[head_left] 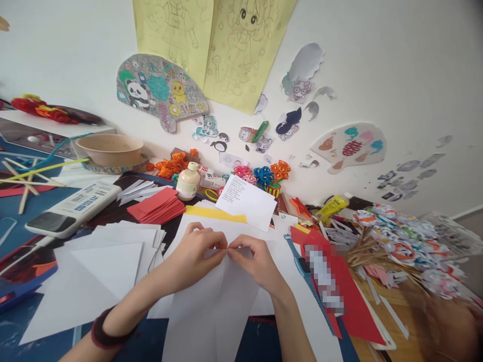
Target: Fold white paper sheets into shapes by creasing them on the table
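Both hands meet over a sheet of white paper [211,317] that has a lengthwise crease down its middle. My left hand [198,251], with a dark band on its wrist, pinches the upper edge between thumb and forefinger. Just beside it, my right hand [254,259] pinches the same edge, fingertips almost touching the left ones. The sheet hangs toward me, its lower end reaching the bottom of the view. Beneath the hands lie more white sheets and a yellow strip of paper [222,214]. A card with handwriting [245,198] rests just beyond.
White sheets [90,266] are piled at left, near red paper slips [158,205] and a cream bottle [188,182]. A white power strip [75,208] lies farther left. At right are a blue-strapped watch [304,264], red paper [354,306] and paper flowers on sticks [407,241].
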### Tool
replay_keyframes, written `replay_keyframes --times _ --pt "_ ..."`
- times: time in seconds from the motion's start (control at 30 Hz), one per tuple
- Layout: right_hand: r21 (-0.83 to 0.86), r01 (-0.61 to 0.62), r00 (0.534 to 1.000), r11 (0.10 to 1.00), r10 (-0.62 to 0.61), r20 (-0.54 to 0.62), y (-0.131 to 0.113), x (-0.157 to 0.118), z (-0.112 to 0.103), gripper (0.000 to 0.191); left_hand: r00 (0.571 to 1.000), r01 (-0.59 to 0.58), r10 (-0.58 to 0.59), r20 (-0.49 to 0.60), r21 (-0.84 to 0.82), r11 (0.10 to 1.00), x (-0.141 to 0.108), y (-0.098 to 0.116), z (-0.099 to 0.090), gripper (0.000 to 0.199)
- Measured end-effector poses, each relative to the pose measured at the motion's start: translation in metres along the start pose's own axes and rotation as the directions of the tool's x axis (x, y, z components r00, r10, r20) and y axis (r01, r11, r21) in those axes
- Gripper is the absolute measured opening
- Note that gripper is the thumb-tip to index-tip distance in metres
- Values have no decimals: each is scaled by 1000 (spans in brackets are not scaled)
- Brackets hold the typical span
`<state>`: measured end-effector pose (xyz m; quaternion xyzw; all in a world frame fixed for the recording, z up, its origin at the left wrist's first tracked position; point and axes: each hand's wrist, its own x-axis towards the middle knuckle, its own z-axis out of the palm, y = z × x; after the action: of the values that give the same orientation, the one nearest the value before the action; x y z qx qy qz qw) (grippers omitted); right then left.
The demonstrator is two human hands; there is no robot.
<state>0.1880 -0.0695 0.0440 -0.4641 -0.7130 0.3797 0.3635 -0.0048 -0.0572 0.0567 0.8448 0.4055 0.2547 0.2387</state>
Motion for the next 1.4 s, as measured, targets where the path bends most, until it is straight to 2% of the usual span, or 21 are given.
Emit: replay_keyframes --times 0.2,0.43,0.7,1.07,1.4 --pt "47 9 1000 999 -8 -14 -2 -1 -1 12 1000 -25 25 5 -42 999 -2 1 -3 18" --pt "24 11 1000 1000 -11 -12 -2 -1 -3 12 999 -33 34 -39 19 999 -2 -2 5 17" --pt "11 14 1000 1000 -14 4 -4 -1 -1 12 999 -36 37 -22 45 998 -2 3 2 16" --pt "103 29 995 994 -19 -95 -6 -2 4 14 997 -15 10 -79 -56 998 -4 11 -2 20" --pt "122 34 989 992 -15 -148 -9 -3 5 17 990 -7 -1 -139 -60 998 -4 13 -2 20"
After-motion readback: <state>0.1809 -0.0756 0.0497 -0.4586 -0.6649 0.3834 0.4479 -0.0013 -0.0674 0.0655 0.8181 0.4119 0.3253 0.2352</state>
